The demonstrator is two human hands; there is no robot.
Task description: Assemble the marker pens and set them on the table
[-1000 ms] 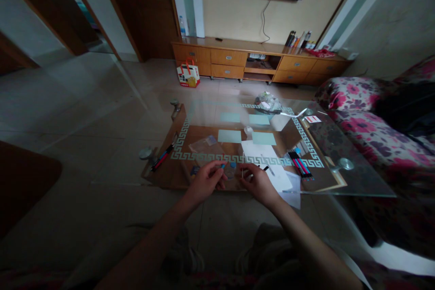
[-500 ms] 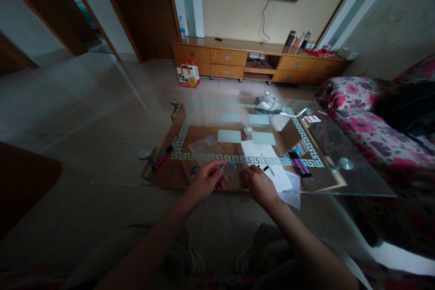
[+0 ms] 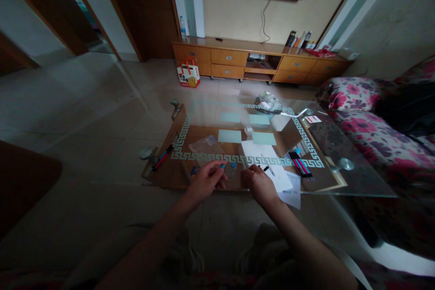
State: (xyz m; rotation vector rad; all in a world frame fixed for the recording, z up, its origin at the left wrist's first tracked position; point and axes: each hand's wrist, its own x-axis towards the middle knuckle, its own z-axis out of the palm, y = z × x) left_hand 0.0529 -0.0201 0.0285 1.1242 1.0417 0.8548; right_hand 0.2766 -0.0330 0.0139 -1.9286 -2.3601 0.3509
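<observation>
My left hand (image 3: 208, 177) is closed in a pinch above the front edge of the glass table (image 3: 365, 176). A small blue piece (image 3: 223, 166) shows at its fingertips; the rest is hidden. A short gap to the right, my right hand (image 3: 258, 183) is curled shut, and what its fingers hold cannot be made out. Beside it, a black pen cap (image 3: 266, 169) and a slim grey piece (image 3: 271, 171) lie on white paper (image 3: 282, 179). Several pens (image 3: 301, 165) in black, blue and pink lie in a row farther right. More pens (image 3: 161, 158) rest at the table's left end.
A clear plastic sleeve (image 3: 205, 145) lies left of centre. Toward the back right are a bag-lined basket (image 3: 268, 103) and a red-and-white card (image 3: 312, 119). A floral sofa (image 3: 363, 138) borders the right side. A TV cabinet (image 3: 227, 57) and a carton bag (image 3: 188, 75) stand beyond.
Both hands stay almost in place with the same closed grips. The right fingers have shifted very slightly; the things on the table have not moved.
</observation>
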